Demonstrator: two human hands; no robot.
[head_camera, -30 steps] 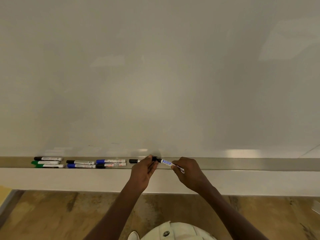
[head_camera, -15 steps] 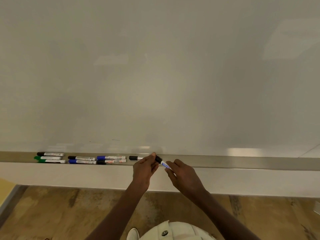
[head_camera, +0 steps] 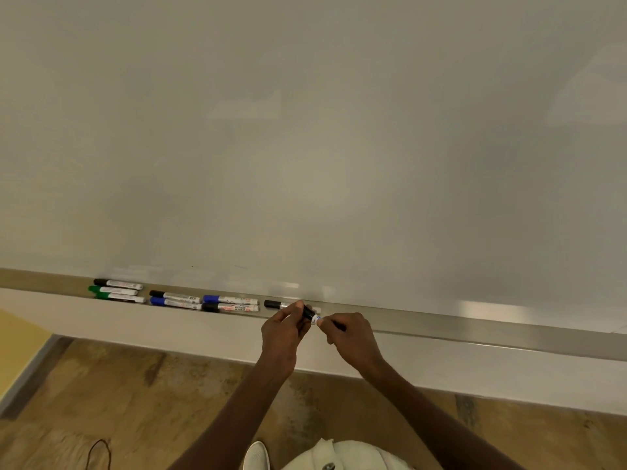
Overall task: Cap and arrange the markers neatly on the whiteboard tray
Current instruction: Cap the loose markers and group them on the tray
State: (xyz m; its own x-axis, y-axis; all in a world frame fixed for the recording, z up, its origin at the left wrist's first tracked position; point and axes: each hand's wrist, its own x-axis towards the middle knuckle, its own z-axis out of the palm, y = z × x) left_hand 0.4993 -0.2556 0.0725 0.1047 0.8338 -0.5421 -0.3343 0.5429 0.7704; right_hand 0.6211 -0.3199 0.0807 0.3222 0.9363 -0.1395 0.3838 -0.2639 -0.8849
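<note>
Held marker (head_camera: 315,317): barrel mostly hidden inside right hand (head_camera: 353,340); only black cap and a bit of white label show. Left hand (head_camera: 283,329) covers the cap's near side, so can't tell if cap is fully seated. Black-capped marker (head_camera: 275,304) behind left hand: rest of body hidden. Label print on tray markers too small to read. Whiteboard tray (head_camera: 475,322) cut off at both frame edges.
</note>
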